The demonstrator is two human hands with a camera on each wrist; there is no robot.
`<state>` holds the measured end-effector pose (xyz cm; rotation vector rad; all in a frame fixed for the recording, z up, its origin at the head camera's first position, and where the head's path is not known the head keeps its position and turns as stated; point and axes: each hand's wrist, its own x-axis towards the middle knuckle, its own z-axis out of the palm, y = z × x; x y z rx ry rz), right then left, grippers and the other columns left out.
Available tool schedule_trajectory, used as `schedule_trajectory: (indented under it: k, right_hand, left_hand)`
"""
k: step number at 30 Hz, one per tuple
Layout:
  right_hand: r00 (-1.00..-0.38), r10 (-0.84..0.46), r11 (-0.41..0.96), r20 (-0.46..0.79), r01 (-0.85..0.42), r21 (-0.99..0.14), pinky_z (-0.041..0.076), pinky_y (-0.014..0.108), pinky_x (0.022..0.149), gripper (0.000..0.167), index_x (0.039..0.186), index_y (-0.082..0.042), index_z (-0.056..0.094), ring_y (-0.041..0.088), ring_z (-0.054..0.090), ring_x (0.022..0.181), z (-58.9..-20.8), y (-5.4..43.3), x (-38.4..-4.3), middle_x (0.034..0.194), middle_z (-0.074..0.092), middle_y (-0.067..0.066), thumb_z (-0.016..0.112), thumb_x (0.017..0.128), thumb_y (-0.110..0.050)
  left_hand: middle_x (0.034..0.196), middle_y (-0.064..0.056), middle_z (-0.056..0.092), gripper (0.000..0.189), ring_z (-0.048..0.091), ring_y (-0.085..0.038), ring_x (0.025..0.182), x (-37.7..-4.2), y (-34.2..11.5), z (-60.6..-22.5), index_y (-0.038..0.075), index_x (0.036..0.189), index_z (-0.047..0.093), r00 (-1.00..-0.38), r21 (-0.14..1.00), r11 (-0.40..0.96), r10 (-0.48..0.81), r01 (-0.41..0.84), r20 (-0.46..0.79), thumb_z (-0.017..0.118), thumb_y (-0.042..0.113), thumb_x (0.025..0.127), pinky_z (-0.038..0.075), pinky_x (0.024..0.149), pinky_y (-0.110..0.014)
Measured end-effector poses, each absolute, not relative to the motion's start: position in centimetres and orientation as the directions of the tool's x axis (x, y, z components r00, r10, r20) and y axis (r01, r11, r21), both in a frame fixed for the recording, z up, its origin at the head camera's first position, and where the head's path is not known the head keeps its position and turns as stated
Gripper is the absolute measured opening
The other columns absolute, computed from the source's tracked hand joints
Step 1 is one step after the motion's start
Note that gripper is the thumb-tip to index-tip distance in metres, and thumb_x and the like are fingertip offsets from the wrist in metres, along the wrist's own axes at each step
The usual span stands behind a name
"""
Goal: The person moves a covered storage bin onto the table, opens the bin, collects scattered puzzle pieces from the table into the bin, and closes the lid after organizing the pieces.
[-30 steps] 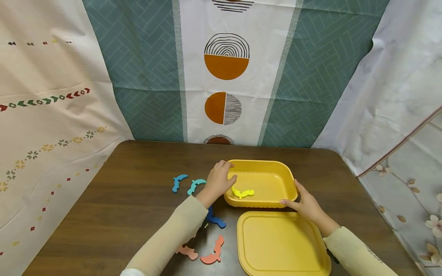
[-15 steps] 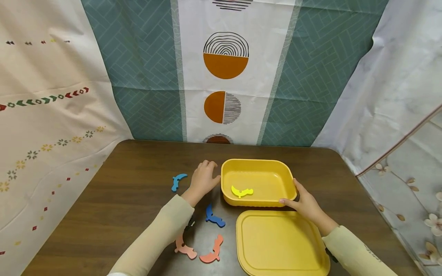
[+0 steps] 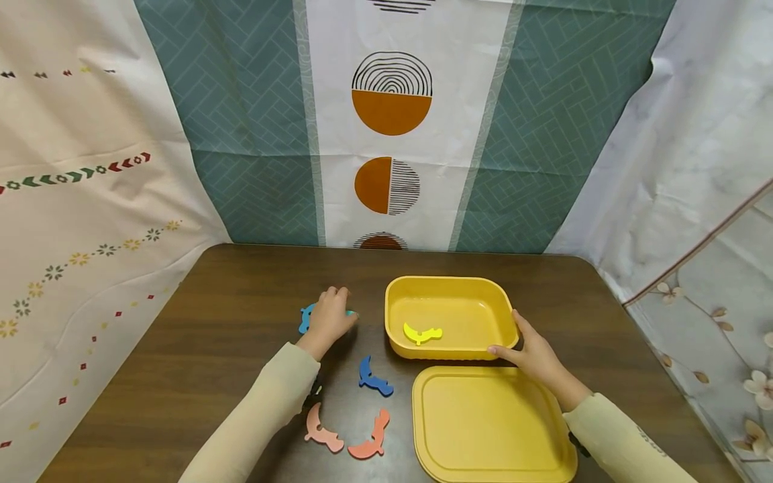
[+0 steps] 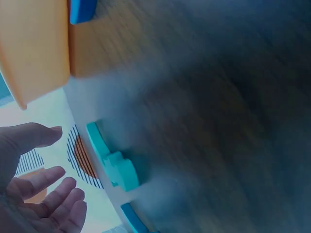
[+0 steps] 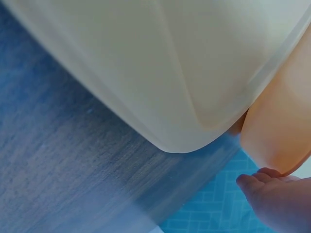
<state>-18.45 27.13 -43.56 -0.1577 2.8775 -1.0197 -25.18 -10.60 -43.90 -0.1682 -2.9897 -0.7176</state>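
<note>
My left hand (image 3: 328,318) is over a teal curved toy piece (image 4: 114,165), mostly hidden under it in the head view. In the left wrist view the thumb and fingers are spread apart, with nothing between them. A light blue curved piece (image 3: 305,320) lies just left of that hand. My right hand (image 3: 537,359) grips the front right corner of a yellow plastic box (image 3: 447,354), thumb at the front rim and fingers along the side. Inside the box lies a yellow curved piece (image 3: 423,334).
The box's yellow lid (image 3: 495,422) lies flat in front of it. On the brown table (image 3: 181,376) are a dark blue curved piece (image 3: 374,381), a pink one (image 3: 322,431) and a coral one (image 3: 374,437). Patterned cloths (image 3: 260,134) hang behind and beside the table.
My left hand has moved left from over the box's left rim to above the teal piece. The right hand has stayed at the box's corner.
</note>
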Motion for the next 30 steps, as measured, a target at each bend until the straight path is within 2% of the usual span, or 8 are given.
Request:
schedule_trajectory:
  k: [9,16,30]
  right_hand:
    - [-0.991,-0.127,0.774,-0.039,-0.075,-0.629,0.028,0.063,0.104,0.104,0.148,0.010,0.009,0.052,0.025,0.134,-43.5,27.2,-18.4,0.150,0.017,0.034,0.070,0.083,-0.043]
    - [-0.991,-0.131,0.778,-0.040,-0.078,-0.624,0.028,0.063,0.104,0.103,0.147,0.011,0.010,0.052,0.025,0.134,-43.5,27.1,-18.4,0.150,0.018,0.035,0.070,0.083,-0.043]
    - [-0.990,-0.138,0.785,-0.043,-0.082,-0.614,0.030,0.062,0.104,0.104,0.148,0.010,0.008,0.052,0.026,0.134,-43.4,27.0,-18.4,0.150,0.018,0.034,0.070,0.083,-0.044]
  left_hand:
    - [0.105,-0.021,0.058,0.042,0.056,-0.037,0.099,-25.0,-11.5,-44.5,-0.002,0.112,0.059,-0.990,0.410,0.902,0.114,0.138,0.082,0.074,0.021,0.081,0.049,0.081,-0.046]
    - [0.099,-0.018,0.058,0.033,0.057,-0.036,0.096,-25.0,-12.0,-45.4,0.000,0.103,0.060,-0.992,0.414,0.901,0.115,0.125,0.049,0.073,0.023,0.083,0.049,0.080,-0.045]
    - [0.101,-0.018,0.060,0.022,0.056,-0.036,0.095,-25.5,-12.5,-45.9,0.001,0.102,0.066,-0.988,0.397,0.905,0.146,0.153,0.048,0.070,0.016,0.086,0.047,0.084,-0.045]
